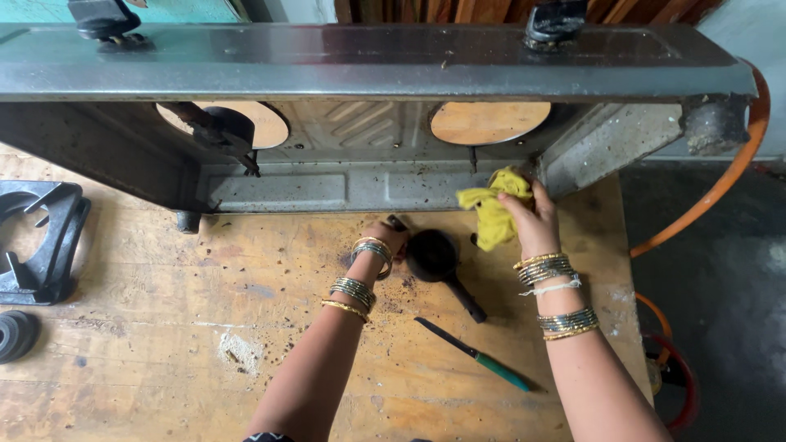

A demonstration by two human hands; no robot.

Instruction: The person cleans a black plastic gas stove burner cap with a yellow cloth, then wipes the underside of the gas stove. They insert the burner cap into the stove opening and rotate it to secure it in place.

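Observation:
A metal gas stove body (352, 74) stands tipped on its edge on a wooden table (164, 344), its dirty underside facing me. My right hand (532, 221) grips a yellow cloth (491, 209) against the lower right of that underside. My left hand (385, 241), wrist bent down, touches a black burner part with a tube (438, 262) lying on the table; its fingers are mostly hidden. Both wrists wear several bangles.
A green-handled knife (479, 356) lies on the table between my arms. A black pan support (41, 241) and a round black burner cap (15, 334) sit at the left. An orange gas hose (720, 184) curves down at the right beside the dark floor. Crumbs litter the wood.

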